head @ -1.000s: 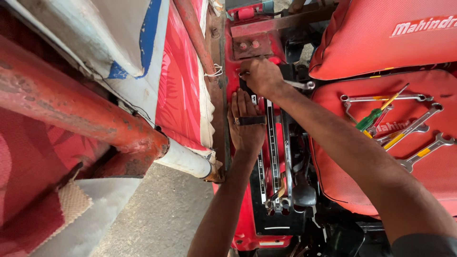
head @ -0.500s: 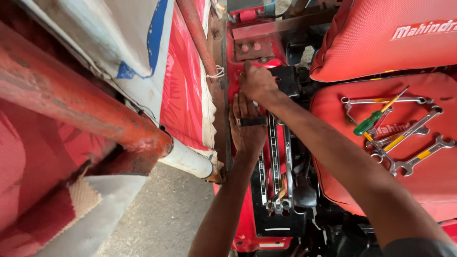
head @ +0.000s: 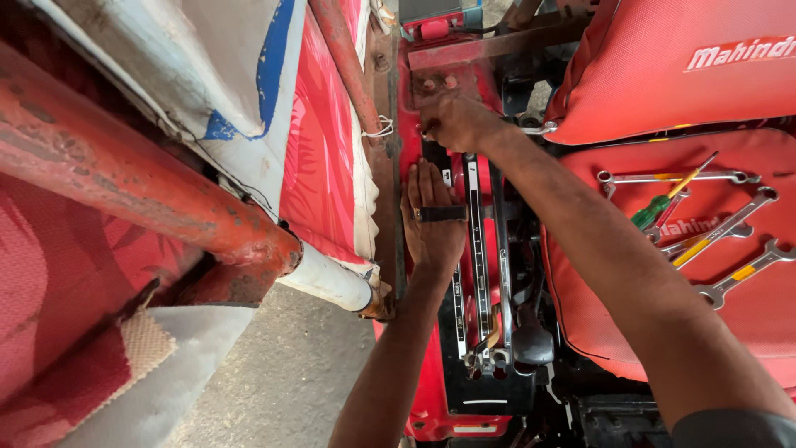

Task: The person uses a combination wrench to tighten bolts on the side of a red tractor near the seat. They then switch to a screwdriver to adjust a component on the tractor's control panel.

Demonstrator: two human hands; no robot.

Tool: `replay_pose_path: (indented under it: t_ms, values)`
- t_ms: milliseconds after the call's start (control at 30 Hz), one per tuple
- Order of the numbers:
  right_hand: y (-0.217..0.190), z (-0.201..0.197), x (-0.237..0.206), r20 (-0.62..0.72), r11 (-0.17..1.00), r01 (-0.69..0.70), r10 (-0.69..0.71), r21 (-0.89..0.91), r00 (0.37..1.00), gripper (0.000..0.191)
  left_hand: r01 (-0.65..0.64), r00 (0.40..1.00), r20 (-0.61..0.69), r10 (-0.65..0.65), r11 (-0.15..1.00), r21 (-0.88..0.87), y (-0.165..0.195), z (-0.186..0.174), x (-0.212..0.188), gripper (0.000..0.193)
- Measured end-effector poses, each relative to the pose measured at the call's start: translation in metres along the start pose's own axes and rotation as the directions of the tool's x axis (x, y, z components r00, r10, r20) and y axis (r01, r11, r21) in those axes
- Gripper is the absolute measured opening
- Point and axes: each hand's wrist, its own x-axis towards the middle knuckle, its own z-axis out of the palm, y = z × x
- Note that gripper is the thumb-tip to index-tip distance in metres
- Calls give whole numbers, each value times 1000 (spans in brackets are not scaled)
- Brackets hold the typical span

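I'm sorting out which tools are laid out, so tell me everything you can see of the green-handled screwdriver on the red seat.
The screwdriver lies flat on the red seat cushion, slanting from lower left to upper right. Its handle looks like translucent green plastic at the lower left; a thinner yellow-orange length runs on toward the upper right, and the tip is too small to make out. It rests among several silver open-ended spanners, crossing over the long one at the top. Neither hand touches it.

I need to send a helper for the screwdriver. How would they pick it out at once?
Look at the red seat cushion on the right, where loose tools lie. Among the spanners rests the screwdriver, slanting up to the right. It alone has a green handle and a yellow shaft; its neighbours are bare metal with open ends.
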Motion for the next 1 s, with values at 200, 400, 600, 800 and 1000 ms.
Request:
replay_pose_path:
  t_ms: [200, 400, 600, 800, 1000]
  values:
    - [-32, 2, -9, 50, 932, -302, 317, -200, 947, 20, -7, 1000, -4, 7, 1000, 1, -1, 3, -3, 47]
    - [-41, 2, -11, -37, 948, -267, 264, -175, 964, 20, -5, 1000, -5, 5, 1000, 9, 0, 6, -3, 48]
    - [-40, 21, -5, -13, 830, -336, 369, -445, 929, 18, 30, 996, 86, -29, 1000, -8, 0, 5, 0, 50]
    - [-25, 14, -18, -67, 958, -280, 276, -59, 959, 20, 22, 998, 64, -21, 1000, -11, -1, 5, -1, 50]
    - [-22, 41, -22, -153, 904, -422, 426, 62, 892, 21, 15, 997, 72, -14, 1000, -19, -1, 5, -2, 49]
